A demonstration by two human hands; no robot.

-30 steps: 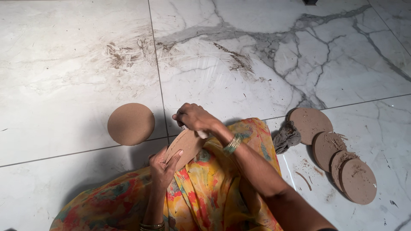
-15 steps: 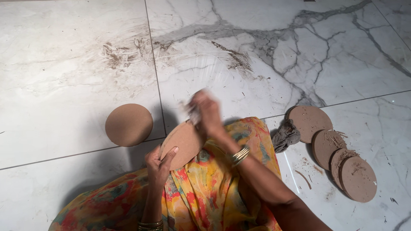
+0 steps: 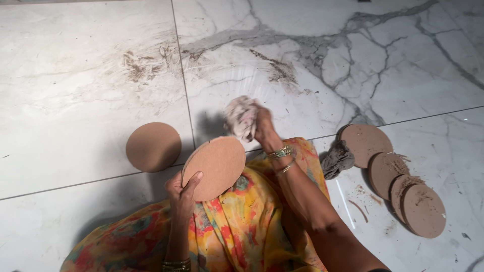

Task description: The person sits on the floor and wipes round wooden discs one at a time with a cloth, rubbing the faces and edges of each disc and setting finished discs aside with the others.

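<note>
While the left hand point(image 3: 182, 194) grips the lower edge of a round brown disc point(image 3: 220, 166), its fingers point(image 3: 194, 180) are pressed together against the face, with the thumb side wrapped behind the rim. That disc is tilted up over the lap, above a yellow, red and green patterned cloth garment point(image 3: 237, 229). At the disc's upper edge, the right hand point(image 3: 263, 122) is closed on a crumpled pale rag point(image 3: 239, 117); the hand and rag are blurred, so how each finger lies I cannot tell, though the fingers are bunched around the cloth. Bangles point(image 3: 280, 152) ring the right wrist, and more show on the left forearm at the bottom edge.

Just left of the held disc, a second brown disc point(image 3: 153, 146) lies flat on the white marble floor point(image 3: 75, 100), apart from it. To the right, a grey rag point(image 3: 336, 160) lies crumpled against a row of four overlapping brown discs point(image 3: 398, 181), some smeared with darker residue. Brown smudges point(image 3: 143, 63) mark the floor tiles farther out.
</note>
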